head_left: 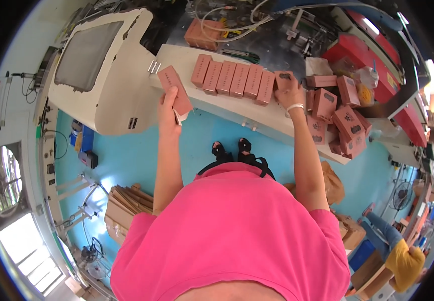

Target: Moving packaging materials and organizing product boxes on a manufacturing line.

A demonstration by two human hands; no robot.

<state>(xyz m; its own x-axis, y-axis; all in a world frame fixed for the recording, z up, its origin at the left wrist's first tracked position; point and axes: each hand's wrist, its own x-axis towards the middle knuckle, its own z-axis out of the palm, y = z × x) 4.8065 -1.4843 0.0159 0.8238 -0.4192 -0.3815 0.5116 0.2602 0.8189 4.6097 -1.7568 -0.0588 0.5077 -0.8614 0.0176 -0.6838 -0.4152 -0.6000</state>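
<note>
View from above onto a white surface [212, 103] running diagonally from upper left to lower right, over a turquoise floor [141, 155]. Left hand [169, 108] closed around a flat pink carton [175, 91], thumb along its near face, carton held tilted just off the near edge of the surface and clear of it. Right hand [290, 93] resting palm-down on the end carton [283, 80] of a row of six upright pink cartons [232, 79] standing side by side and touching one another on the surface; fingers curled over the end carton's top, a pale band at the wrist; full grip or mere contact not discernible. Loose heap of similar pink cartons [337, 120], some with dark printed motifs, lying jumbled on the surface just right of the right hand. White machine housing with a grey screen panel [89, 55] at upper left, adjoining the surface. Hoses and cables [227, 22] behind the row, beside a further reddish block [203, 34]. Red machine body [372, 55] at upper right. Stack of flat brown cardboard [124, 208] on the floor at lower left. Another person in yellow top and blue trousers [400, 251] at lower right, well apart.
</note>
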